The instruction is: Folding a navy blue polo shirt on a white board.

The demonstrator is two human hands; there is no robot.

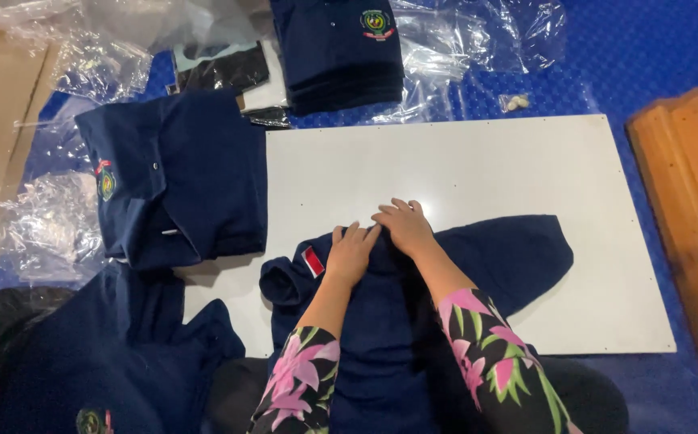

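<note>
View from above, looking down at a person's own two hands. At far left lie clear plastic bags on a blue floor covering. Next, a folded navy shirt overlaps the left edge of a white board. At centre, a navy polo shirt lies on the board's near edge, its sleeves spread left and right, its body running back toward the person. The left hand and right hand rest flat on it, side by side and touching, fingers extended, gripping nothing. The left sleeve, with a small red-and-white patch, lies just beside the left hand; the right sleeve reaches farther out. At far right stands a wooden piece.
</note>
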